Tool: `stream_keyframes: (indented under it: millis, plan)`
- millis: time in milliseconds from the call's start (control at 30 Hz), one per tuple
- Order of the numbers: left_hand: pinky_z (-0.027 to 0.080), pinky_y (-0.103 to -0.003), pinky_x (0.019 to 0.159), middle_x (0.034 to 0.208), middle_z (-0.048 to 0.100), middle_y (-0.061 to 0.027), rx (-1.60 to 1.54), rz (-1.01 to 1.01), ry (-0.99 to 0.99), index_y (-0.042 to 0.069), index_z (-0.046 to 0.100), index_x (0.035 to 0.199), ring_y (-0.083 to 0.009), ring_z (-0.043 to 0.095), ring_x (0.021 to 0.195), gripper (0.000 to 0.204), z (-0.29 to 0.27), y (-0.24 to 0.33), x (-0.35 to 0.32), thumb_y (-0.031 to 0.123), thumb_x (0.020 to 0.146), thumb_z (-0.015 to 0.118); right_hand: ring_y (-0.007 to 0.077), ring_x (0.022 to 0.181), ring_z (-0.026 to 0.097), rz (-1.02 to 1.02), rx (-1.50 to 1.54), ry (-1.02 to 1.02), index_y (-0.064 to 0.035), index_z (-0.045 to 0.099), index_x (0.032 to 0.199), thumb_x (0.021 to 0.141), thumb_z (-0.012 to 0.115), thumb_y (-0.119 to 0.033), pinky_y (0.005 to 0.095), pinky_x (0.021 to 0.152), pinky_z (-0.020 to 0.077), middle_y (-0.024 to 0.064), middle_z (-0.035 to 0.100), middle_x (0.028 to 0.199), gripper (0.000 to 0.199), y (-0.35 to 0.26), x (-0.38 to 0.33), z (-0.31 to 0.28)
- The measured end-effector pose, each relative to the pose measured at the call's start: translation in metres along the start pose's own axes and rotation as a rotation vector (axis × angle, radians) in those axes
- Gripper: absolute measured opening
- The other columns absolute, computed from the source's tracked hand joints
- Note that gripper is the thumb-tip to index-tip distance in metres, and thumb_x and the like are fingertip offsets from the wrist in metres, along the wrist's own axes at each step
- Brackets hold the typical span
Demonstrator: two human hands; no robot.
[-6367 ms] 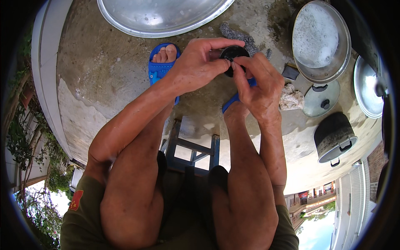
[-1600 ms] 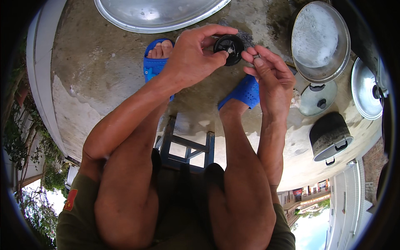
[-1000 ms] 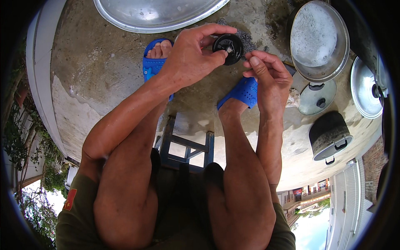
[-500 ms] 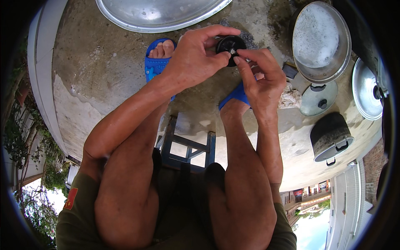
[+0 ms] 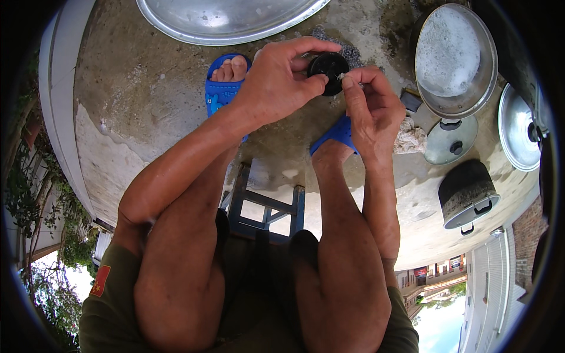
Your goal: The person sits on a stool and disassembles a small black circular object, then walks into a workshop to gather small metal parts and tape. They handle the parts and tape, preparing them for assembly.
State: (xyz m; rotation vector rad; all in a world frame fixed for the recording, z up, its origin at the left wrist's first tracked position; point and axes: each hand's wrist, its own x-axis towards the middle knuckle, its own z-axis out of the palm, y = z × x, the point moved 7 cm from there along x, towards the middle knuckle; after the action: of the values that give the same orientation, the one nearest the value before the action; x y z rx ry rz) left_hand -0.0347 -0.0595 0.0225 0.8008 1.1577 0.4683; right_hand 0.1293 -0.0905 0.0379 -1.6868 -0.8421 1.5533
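Both my hands are raised above the floor between my feet. My left hand (image 5: 278,82) is closed around the rim of a round black knob (image 5: 331,69), thumb on the near side and fingers on the far side. The knob looks like one from a pot lid, with its hollow face turned up. At its right edge, my right hand (image 5: 376,109) pinches a tiny light-coloured piece (image 5: 342,76) between thumb and forefinger. Too small to make out, the piece seems to touch or nearly touch the knob's face.
A large metal basin (image 5: 229,36) lies at the top. On the right are a pan of suds (image 5: 487,88), a glass lid (image 5: 438,144), a metal lid (image 5: 512,129) and a blackened pot (image 5: 465,188). A crumpled cloth (image 5: 410,138) lies beside my right blue sandal (image 5: 335,136).
My right thumb and forefinger have drawn slightly right, from the knob's middle to its right edge, with the tiny piece between them. The left hand keeps its grip on the knob.
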Motion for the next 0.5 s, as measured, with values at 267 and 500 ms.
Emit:
stream_keyframes:
  millis: [267,500]
  plan:
    - [0.057,-0.024,0.081,0.102,0.078,-0.0068,-0.017,0.015,0.056,0.005,0.068,0.137,-0.0075,0.07,0.095,0.049,-0.013,-0.02,0.005,-0.009,0.091,0.067,0.0062,0.067,0.055,0.193,0.217,0.034,-0.0014,0.07,0.103,0.101,0.07,-0.013,0.0231,0.058,0.0434,0.0001,0.064,0.082,0.011,0.017,0.001,-0.026]
    - [0.056,-0.024,0.09,0.124,0.073,-0.01,-0.066,-0.027,0.064,0.004,0.067,0.139,-0.0098,0.07,0.106,0.05,-0.026,-0.035,0.006,-0.011,0.091,0.067,0.0103,0.064,0.05,0.348,0.19,0.066,-0.0004,0.068,0.107,0.105,0.065,-0.015,0.0258,0.056,0.0387,0.0027,0.06,0.078,0.015,0.063,-0.014,-0.05]
